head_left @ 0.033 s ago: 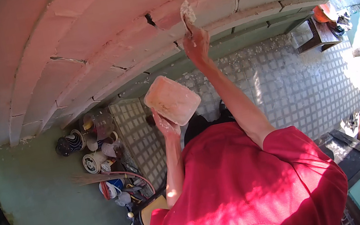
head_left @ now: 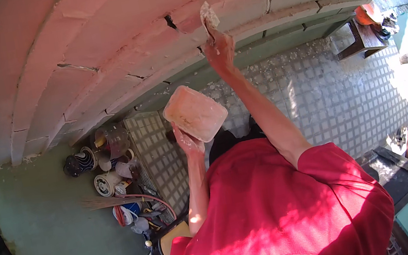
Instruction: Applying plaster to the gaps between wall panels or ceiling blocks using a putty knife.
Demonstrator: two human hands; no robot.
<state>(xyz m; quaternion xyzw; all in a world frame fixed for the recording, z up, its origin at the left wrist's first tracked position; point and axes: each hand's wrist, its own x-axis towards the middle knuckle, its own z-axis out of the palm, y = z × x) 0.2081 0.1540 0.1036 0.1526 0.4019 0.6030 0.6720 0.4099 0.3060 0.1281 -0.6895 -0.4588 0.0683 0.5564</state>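
Note:
In my left hand (head_left: 188, 140) is a rectangular plastic tub (head_left: 196, 113), tilted, with a thin pale residue inside; the fingers grip its lower edge. My right hand (head_left: 220, 51) is raised and closed around a putty knife (head_left: 208, 20). Whitish paste covers most of its blade, so little of the metal shows. The blade is in front of the block wall (head_left: 135, 46), near a lengthwise ledge and to the right of a dark gap (head_left: 170, 22). Whether it touches the wall I cannot tell.
Buckets (head_left: 106, 184), a broom (head_left: 100, 202) and a pink hose (head_left: 159, 198) crowd the left side. A wooden stool (head_left: 363, 39) with an orange-red object (head_left: 368, 15) stands far right. White specks dot the checkered tile floor (head_left: 317, 91). A dark-framed tray (head_left: 394, 170) is at lower right.
My right hand has shifted slightly left with the putty knife, along the wall. My left hand and the tub look unmoved.

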